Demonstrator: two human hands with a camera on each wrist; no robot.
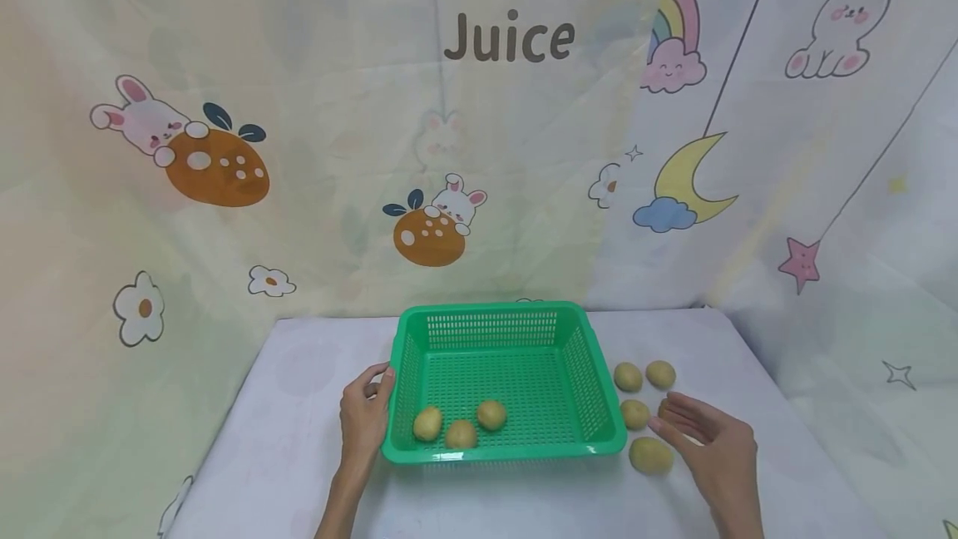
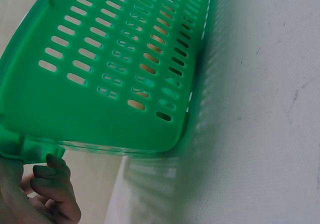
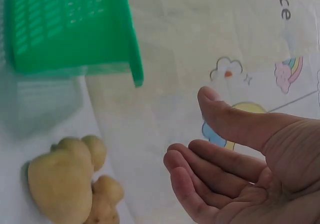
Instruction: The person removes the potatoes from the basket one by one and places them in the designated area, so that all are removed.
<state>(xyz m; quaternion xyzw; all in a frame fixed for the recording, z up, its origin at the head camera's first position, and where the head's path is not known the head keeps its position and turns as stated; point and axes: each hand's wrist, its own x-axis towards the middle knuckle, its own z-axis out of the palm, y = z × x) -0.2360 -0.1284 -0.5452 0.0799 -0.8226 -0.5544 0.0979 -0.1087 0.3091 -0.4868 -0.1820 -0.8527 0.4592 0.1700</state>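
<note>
A green plastic basket [image 1: 516, 449] with slotted walls sits on the table, three potatoes [image 1: 491, 415] lying toward its front left. My left hand [image 1: 364, 418] grips the basket's left rim; in the left wrist view its fingers [image 2: 57, 191] curl beneath the rim. Several more potatoes [image 1: 651, 456] lie on the table to the right of the basket. Beside them hovers my right hand [image 1: 714, 447], thumb and fingers apart and gently bent. Its palm holds nothing in the right wrist view, where the loose potatoes [image 3: 60, 186] show at lower left.
White cloth covers the table [image 1: 479, 506]. Behind it and along both sides hangs a pale printed curtain [image 1: 337, 123] with rabbits, flowers and the word "Juice". The basket's back edge stands close to the rear curtain.
</note>
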